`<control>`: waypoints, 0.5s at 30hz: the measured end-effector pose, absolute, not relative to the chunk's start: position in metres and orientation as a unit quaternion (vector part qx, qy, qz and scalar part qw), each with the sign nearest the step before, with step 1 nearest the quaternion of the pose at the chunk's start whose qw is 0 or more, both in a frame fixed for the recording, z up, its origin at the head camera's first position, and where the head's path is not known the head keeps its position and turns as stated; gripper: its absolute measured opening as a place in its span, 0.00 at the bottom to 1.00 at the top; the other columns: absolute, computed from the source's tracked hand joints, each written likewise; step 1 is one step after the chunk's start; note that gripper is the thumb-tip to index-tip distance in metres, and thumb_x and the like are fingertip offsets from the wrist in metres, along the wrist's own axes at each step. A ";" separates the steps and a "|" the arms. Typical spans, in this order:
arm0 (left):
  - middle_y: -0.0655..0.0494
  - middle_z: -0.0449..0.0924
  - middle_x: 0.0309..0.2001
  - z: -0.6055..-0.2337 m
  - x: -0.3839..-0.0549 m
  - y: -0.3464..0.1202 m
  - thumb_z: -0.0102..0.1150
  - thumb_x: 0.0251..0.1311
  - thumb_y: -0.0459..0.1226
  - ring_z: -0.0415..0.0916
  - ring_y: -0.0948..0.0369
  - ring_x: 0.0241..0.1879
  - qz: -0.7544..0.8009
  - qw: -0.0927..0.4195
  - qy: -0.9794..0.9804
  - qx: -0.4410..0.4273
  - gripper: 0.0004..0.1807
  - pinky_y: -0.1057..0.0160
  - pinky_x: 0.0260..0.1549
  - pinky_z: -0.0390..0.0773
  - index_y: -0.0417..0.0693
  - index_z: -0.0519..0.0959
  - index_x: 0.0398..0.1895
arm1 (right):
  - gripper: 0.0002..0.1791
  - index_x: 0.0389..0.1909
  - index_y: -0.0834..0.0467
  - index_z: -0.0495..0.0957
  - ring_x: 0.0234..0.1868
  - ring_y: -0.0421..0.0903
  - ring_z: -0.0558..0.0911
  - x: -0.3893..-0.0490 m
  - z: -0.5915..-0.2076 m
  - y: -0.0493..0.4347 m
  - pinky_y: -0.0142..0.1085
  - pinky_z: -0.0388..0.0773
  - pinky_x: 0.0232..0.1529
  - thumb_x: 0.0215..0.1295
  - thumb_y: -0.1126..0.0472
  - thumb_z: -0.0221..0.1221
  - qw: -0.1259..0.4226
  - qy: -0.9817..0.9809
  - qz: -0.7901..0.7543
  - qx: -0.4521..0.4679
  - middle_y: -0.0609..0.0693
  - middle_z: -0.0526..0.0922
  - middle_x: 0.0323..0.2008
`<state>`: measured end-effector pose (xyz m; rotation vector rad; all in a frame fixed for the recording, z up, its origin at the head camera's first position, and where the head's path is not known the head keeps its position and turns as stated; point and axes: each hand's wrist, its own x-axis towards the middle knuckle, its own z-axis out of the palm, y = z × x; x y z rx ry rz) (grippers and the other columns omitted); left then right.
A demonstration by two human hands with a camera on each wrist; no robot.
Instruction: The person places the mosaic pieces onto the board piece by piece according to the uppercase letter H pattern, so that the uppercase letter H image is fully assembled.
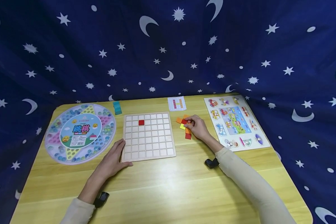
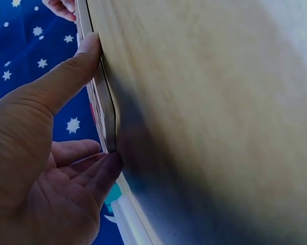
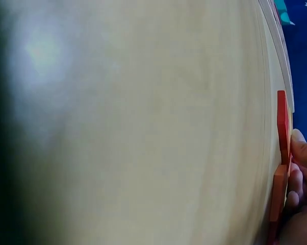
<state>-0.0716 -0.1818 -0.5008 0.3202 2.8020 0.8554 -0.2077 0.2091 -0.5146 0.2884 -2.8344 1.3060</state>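
Head view: right of the frame's centre, loose flat square tiles in red, orange and yellow (image 1: 182,126) lie clustered. The right hand (image 1: 198,128) touches them with bent thumb and fingers; whether it pinches one cannot be told. At centre, a square pale-wood grid board (image 1: 148,140) bears one flat red square tile (image 1: 141,122). The left hand (image 1: 110,161), thumb and fingers spread loosely, touches the board's lower-left corner. A round, clear-and-blue marble game board (image 1: 80,130) lies at left.

Grid board (image 1: 148,140) before you on the table (image 1: 170,193)
Chinese checkers (image 1: 81,129) left; loose tiles (image 1: 188,136), then vehicle puzzle (image 1: 235,121) right; card (image 1: 177,103) behind tiles.
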 end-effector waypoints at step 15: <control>0.36 0.51 0.74 -0.500 -0.071 -0.182 0.76 0.48 0.49 0.57 0.38 0.70 0.290 0.097 0.946 0.109 0.57 0.40 0.64 0.67 0.33 0.53 0.74 | 0.12 0.44 0.63 0.83 0.30 0.46 0.71 -0.210 -0.513 0.209 0.29 0.66 0.29 0.61 0.63 0.67 -0.001 -0.908 0.409 0.095 0.55 0.78 0.35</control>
